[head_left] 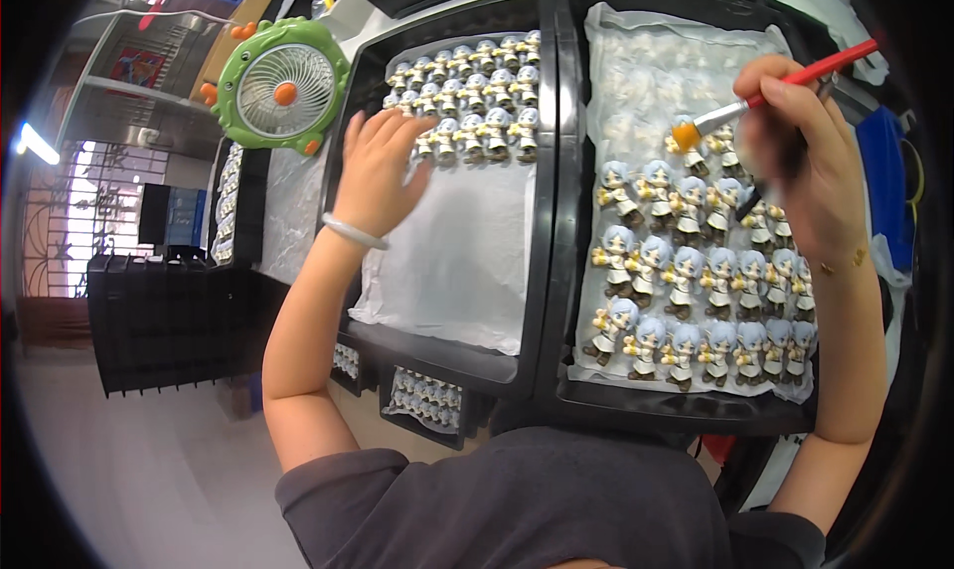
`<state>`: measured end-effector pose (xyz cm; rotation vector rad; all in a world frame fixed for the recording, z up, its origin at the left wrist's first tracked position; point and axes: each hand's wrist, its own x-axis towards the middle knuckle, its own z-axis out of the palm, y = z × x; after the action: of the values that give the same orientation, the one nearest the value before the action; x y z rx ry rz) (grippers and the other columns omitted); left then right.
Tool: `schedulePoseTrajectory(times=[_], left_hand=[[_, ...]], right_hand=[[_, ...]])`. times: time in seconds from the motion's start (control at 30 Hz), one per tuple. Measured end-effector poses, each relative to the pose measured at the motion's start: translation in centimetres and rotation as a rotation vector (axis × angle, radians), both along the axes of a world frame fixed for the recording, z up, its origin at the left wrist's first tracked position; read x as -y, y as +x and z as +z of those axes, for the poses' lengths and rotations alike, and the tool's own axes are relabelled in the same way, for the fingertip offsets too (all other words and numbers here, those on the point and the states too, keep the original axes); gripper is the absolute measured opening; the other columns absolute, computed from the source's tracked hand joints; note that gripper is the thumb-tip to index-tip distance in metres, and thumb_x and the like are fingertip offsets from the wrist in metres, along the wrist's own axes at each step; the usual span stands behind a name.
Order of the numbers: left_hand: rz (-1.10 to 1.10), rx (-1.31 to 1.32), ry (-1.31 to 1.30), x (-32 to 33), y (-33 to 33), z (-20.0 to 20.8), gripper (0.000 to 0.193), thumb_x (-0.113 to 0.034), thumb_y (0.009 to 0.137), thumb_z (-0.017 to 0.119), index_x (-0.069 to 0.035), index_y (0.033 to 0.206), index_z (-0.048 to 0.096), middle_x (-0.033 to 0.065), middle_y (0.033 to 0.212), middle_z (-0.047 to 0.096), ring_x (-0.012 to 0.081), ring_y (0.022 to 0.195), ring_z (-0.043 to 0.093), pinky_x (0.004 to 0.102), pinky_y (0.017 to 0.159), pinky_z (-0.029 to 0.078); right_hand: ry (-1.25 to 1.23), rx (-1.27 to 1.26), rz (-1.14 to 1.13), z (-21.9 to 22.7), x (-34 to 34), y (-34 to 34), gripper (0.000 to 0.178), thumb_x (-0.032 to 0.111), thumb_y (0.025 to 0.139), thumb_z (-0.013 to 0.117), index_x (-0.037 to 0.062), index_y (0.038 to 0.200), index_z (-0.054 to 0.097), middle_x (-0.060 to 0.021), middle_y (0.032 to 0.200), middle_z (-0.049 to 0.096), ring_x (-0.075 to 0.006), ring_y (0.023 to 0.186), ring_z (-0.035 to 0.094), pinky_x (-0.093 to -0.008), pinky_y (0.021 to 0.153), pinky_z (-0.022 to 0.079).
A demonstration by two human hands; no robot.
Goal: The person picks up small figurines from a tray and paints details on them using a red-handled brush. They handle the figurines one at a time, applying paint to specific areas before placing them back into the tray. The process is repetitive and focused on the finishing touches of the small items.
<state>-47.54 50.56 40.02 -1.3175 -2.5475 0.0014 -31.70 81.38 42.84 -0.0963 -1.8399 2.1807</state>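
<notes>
My left hand (383, 166), with a pale bracelet on the wrist, is over the left black tray (547, 191). Its fingers are stretched and its thumb stands apart, beside the end of a row of small blue-haired figurines (472, 137). In my right hand (815, 157) is a paintbrush (715, 118) with a red handle and orange-yellow bristles. The bristles are close above figurines (684, 199) in the right black tray (568, 271). A slim dark tool (752, 203) shows below the same hand; its grip is partly hidden.
White sheeting (447, 256) lines both trays, and at the right tray's far end it covers pale shapes. A green animal-shaped fan (285, 94) stands at the far left. Lower down are a small tray of figurines (425, 400) and a black crate (164, 321).
</notes>
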Motion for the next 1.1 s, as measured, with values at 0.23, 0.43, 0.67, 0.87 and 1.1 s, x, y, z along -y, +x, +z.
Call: schedulePoseTrajectory(times=[0.23, 0.43, 0.67, 0.87, 1.1], left_hand=[[-0.396, 0.132, -0.054, -18.3, 4.2, -1.8, 0.018, -0.017, 0.073, 0.054, -0.007, 0.087, 0.052, 0.0088, 0.085, 0.057, 0.0221, 0.089, 0.052, 0.0392, 0.086, 0.033], [-0.125, 0.495, -0.245, -23.8, 2.7, -2.9, 0.031, -0.030, 0.076, 0.052, -0.004, 0.092, 0.055, 0.0145, 0.086, 0.059, 0.0275, 0.082, 0.056, 0.0374, 0.072, 0.042], [-0.256, 1.359, 0.606, -14.0, 3.9, 2.0, 0.034, -0.015, 0.084, 0.040, -0.008, 0.118, 0.038, 0.0104, 0.100, 0.053, 0.0134, 0.078, 0.051, 0.0259, 0.067, 0.041], [-0.262, 1.718, 0.829, -7.8, 7.7, 3.1, 0.087, -0.010, 0.053, 0.067, -0.002, 0.126, 0.019, 0.0185, 0.107, 0.044, 0.0151, 0.074, 0.047, 0.0216, 0.062, 0.038], [-0.505, 1.633, 0.837, -5.9, 8.8, 1.7, 0.086, 0.011, 0.053, 0.060, -0.019, 0.121, 0.017, 0.0217, 0.112, 0.040, 0.0230, 0.088, 0.052, 0.0310, 0.072, 0.043]], right_hand=[[-0.116, -0.035, -0.142, -1.0, -1.9, -0.6, 0.019, 0.019, 0.081, 0.047, 0.0026, 0.086, 0.055, 0.0008, 0.062, 0.050, -0.0023, 0.050, 0.038, -0.0157, 0.042, 0.027], [-0.083, -0.090, -0.145, -0.8, -1.7, -1.0, 0.019, 0.019, 0.080, 0.048, 0.0025, 0.084, 0.056, 0.0002, 0.061, 0.052, -0.0026, 0.050, 0.039, -0.0160, 0.043, 0.028], [-0.055, -0.109, -0.185, -0.1, -1.5, -0.4, 0.019, 0.020, 0.080, 0.047, 0.0032, 0.083, 0.056, 0.0000, 0.061, 0.051, -0.0027, 0.049, 0.038, -0.0165, 0.042, 0.027], [-0.016, -0.068, -0.075, -0.5, -0.5, 0.0, 0.020, 0.021, 0.080, 0.046, 0.0041, 0.082, 0.057, 0.0007, 0.061, 0.051, -0.0018, 0.049, 0.039, -0.0154, 0.043, 0.028], [0.019, -0.009, -0.055, -0.6, 0.2, -0.1, 0.019, 0.020, 0.079, 0.047, 0.0046, 0.080, 0.058, 0.0014, 0.058, 0.051, -0.0015, 0.049, 0.039, -0.0151, 0.042, 0.029]])
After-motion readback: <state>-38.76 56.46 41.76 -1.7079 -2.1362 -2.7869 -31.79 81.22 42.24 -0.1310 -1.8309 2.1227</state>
